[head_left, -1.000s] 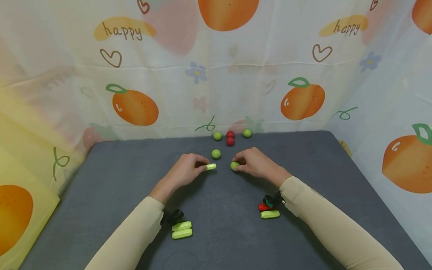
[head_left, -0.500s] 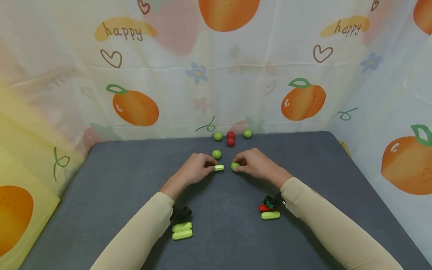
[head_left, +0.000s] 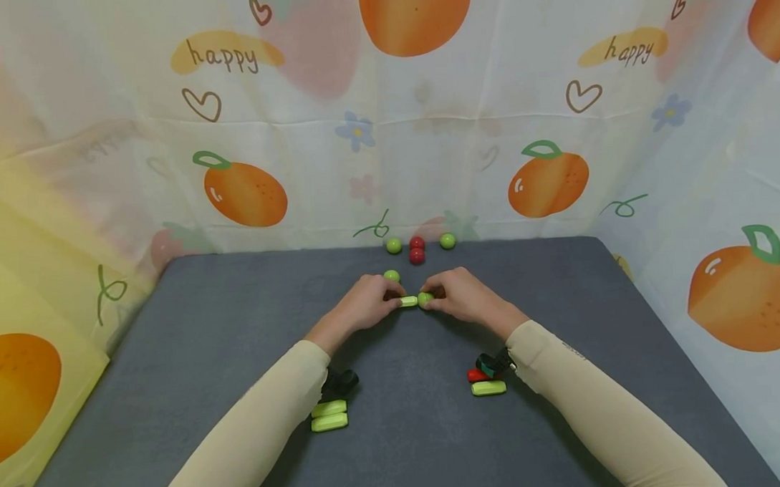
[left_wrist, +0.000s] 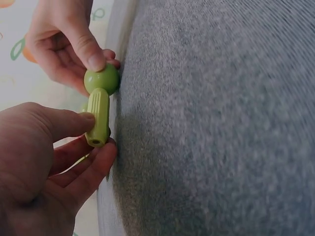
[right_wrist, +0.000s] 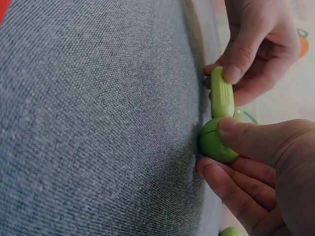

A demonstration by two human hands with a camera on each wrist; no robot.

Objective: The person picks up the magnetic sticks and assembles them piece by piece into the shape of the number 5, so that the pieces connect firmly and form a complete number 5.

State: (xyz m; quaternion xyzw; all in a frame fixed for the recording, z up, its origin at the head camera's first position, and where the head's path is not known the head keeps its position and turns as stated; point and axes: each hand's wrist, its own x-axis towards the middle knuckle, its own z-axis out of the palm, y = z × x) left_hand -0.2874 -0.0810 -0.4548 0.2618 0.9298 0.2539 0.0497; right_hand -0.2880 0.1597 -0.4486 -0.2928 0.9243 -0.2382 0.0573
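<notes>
My left hand pinches a light green ribbed rod between thumb and fingers, a small hole showing in its near end. The rod's far end meets a green ball, which my right hand pinches between thumb and fingertips. A seam line runs round this ball in the right wrist view. Both hands are low over the grey tabletop, facing each other. Just behind the left fingers, partly covered by them, is another green ball.
At the table's back edge are two red balls, with a green ball to their left and another green ball to their right. Two green rods lie front left. A red piece and a green rod lie near the right wrist.
My left hand has moved right with the green rod, bringing its end up against the ball. The right hand has stayed in place, still holding the green ball.
</notes>
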